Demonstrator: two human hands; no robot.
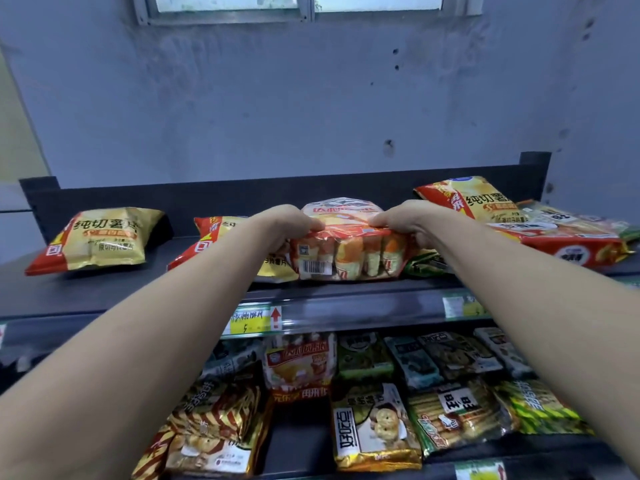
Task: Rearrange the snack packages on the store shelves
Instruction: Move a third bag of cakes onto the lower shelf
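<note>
- Orange plastic multipack (pixel 349 251) is sitting near the front of the dark top shelf (pixel 104 292), barcode end facing out.
- Left hand (pixel 280 226) is gripping the multipack's upper left edge, fingers curled over it.
- Right hand (pixel 412 220) is gripping the upper right edge, fingers curled the same way.
- Left of the multipack, a far chip bag (pixel 100 239) is lying flat, well apart. A near chip bag (pixel 211 237) is lying against the multipack, partly under the left forearm.
- Right of the multipack, a third chip bag (pixel 474 199) is resting on a red-and-white pack (pixel 568 244).
- Below the multipack, a yellow price tag (pixel 249 322) is hanging on the shelf lip; lower down, a biscuit bag (pixel 374 427) is lying among other packs.
</note>
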